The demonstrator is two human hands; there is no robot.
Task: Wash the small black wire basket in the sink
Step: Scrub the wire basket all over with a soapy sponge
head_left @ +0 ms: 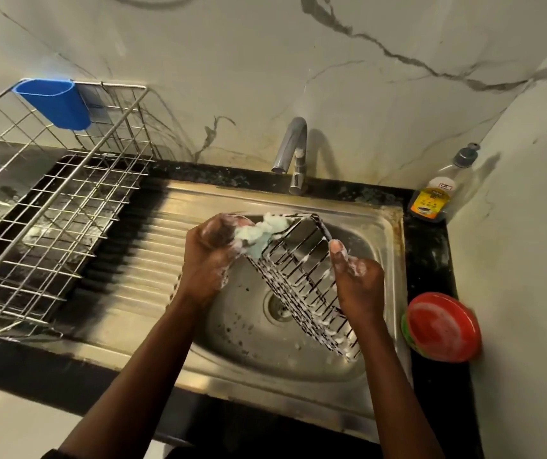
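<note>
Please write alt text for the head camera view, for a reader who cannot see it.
Over a steel sink, the right hand holds a soapy black wire basket while the left hand presses a foamy green sponge against its top edge. The faucet runs no water.

Black stone counter [431, 260] carries steel sink [388, 233] with ribbed drainboard [152, 260]. Wire dish rack [66, 200] sits at left (blue cup [55, 102] hooked on rim). Soap bottle [437, 193] in far right corner; red lidded tub [442, 327] near right edge.
</note>
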